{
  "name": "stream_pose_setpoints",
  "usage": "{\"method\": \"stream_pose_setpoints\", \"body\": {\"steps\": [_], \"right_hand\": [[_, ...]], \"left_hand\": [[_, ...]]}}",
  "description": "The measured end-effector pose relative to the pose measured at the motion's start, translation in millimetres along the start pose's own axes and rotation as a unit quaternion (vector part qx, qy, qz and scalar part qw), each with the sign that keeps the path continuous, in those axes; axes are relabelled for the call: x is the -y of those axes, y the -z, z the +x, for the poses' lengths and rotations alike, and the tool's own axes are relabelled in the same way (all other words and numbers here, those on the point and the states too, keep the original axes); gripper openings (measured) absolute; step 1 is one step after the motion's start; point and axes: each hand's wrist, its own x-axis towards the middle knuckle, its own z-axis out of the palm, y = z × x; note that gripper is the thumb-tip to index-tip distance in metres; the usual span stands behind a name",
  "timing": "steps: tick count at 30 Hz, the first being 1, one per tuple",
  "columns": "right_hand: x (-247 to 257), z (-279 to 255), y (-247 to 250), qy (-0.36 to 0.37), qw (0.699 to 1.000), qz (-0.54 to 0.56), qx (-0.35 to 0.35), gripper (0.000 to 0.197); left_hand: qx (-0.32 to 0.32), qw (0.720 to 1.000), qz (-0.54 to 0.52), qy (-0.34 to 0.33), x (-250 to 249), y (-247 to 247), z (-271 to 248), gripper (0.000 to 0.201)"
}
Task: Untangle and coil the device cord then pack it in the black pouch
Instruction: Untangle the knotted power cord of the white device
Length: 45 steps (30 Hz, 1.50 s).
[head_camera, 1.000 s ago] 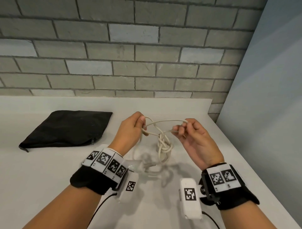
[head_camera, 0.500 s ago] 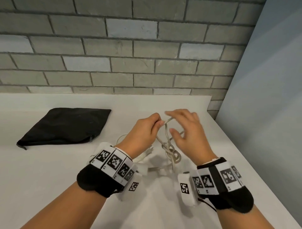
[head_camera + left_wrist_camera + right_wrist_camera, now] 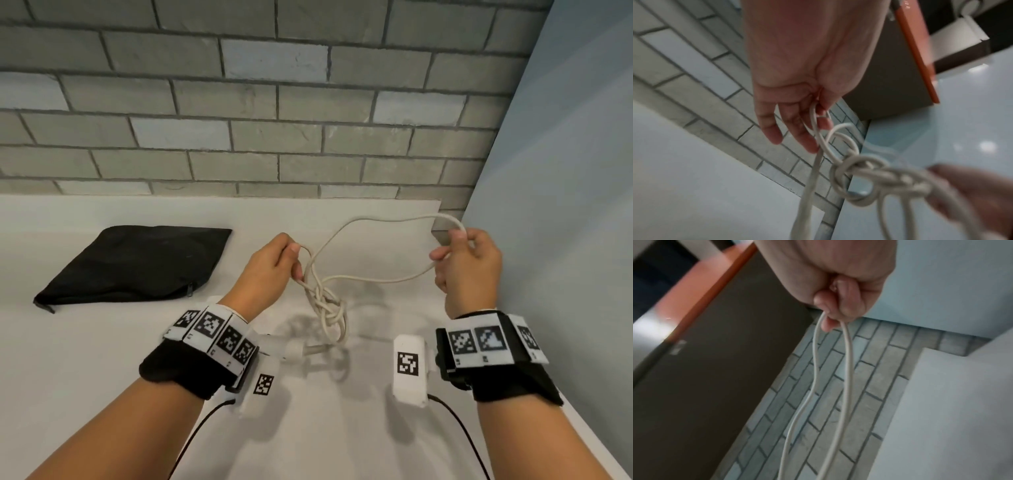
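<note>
I work over the white desk [image 3: 85,359]; its far edge meets the brick wall [image 3: 274,120], and its right edge runs beside a pale blue panel [image 3: 565,205], close to my right hand [image 3: 469,270]. To the left there is much free surface around the one black pouch [image 3: 137,262], which lies flat, well apart from my hands.

My left hand [image 3: 270,270] holds the one white cord [image 3: 376,279] with curled fingers [image 3: 807,139], pinching a small loop just above the knot [image 3: 330,308]. My right hand is closed like a fist, and its fingers [image 3: 846,305] grip a long loop of the cord, whose two strands stretch between my two hands. The knot hangs in the air above the desk, nearer my left hand. A white plug [image 3: 296,353] at the cord's end lies on the desk below.
</note>
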Motion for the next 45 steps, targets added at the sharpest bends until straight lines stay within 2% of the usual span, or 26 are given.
{"method": "stream_pose_setpoints", "body": {"steps": [1,3,4,5,7,9,11,12,14,16,18,20,22,24,25,28,31,33,35,38,40,42,43,45], "right_hand": [[-5,2,2,-0.026,1.000,-0.014,0.004,0.023],[-17,3,4,0.002,0.984,-0.174,0.045,0.017],[-20,1,4,0.033,0.957,-0.280,0.070,0.022],[-20,-3,2,0.070,0.926,-0.359,0.092,0.036],[-12,-20,-7,0.199,0.892,-0.381,0.138,0.064],[0,-41,-22,0.326,0.846,-0.356,0.225,0.074],[1,-56,-37,0.361,0.787,-0.370,0.336,0.078],[-2,-60,-43,0.353,0.766,-0.394,0.365,0.077],[-7,-58,-49,0.341,0.744,-0.435,0.375,0.065],[-13,-49,-49,0.344,0.747,-0.432,0.369,0.039],[-16,-41,-48,0.336,0.768,-0.388,0.383,0.020],[-17,-38,-44,0.344,0.793,-0.327,0.383,0.019],[-12,-35,-38,0.339,0.849,-0.255,0.316,0.020],[-5,-28,-31,0.272,0.914,-0.188,0.235,0.019],[-3,-24,-28,0.232,0.938,-0.161,0.203,0.016],[-3,-19,-25,0.173,0.966,-0.124,0.146,0.012],[-5,-18,-22,0.135,0.983,-0.079,0.093,0.015],[-6,-10,-18,0.108,0.990,-0.064,0.069,0.019],[-10,-2,-14,0.086,0.987,-0.108,0.078,0.016],[-21,1,-17,0.029,0.977,-0.170,0.128,0.017],[-25,-4,-20,-0.002,0.961,-0.198,0.195,0.037],[-23,-12,-22,0.022,0.917,-0.298,0.264,0.054],[-19,-19,-23,0.052,0.902,-0.324,0.281,0.052],[-9,-38,-28,0.142,0.895,-0.305,0.291,0.027]], "left_hand": [[0.005,1.000,-0.012,0.003,-2,1,-1,0.026],[0.019,1.000,-0.020,0.006,-6,0,-2,0.025],[0.025,0.999,-0.022,0.007,-9,-1,-3,0.025],[0.031,0.999,-0.022,0.006,-11,-2,-4,0.025],[0.038,0.999,-0.013,-0.003,-14,-5,-6,0.024],[0.048,0.999,0.005,-0.017,-17,-8,-6,0.021],[0.061,0.997,0.026,-0.036,-19,-11,-7,0.019],[0.069,0.996,0.034,-0.043,-19,-12,-7,0.017],[0.078,0.995,0.046,-0.048,-18,-12,-9,0.019],[0.083,0.994,0.058,-0.041,-16,-11,-12,0.021],[0.079,0.994,0.063,-0.037,-14,-10,-14,0.021],[0.064,0.995,0.063,-0.035,-13,-9,-14,0.021],[0.052,0.995,0.077,-0.037,-11,-7,-13,0.021],[0.045,0.994,0.093,-0.039,-9,-4,-13,0.022],[0.044,0.994,0.095,-0.037,-9,-3,-12,0.022],[0.047,0.995,0.084,-0.012,-9,-1,-9,0.025],[0.053,0.996,0.035,0.062,-3,0,-7,0.029],[0.059,0.992,-0.040,0.107,-1,1,-10,0.028],[0.078,0.987,-0.080,0.117,-3,1,-13,0.027],[0.115,0.983,-0.102,0.103,-11,-2,-16,0.028],[0.120,0.984,-0.104,0.086,-17,-2,-17,0.029],[0.109,0.988,-0.093,0.064,-20,-2,-16,0.030],[0.103,0.989,-0.094,0.055,-22,-2,-16,0.029],[0.090,0.989,-0.112,0.045,-25,-4,-15,0.027]]}}
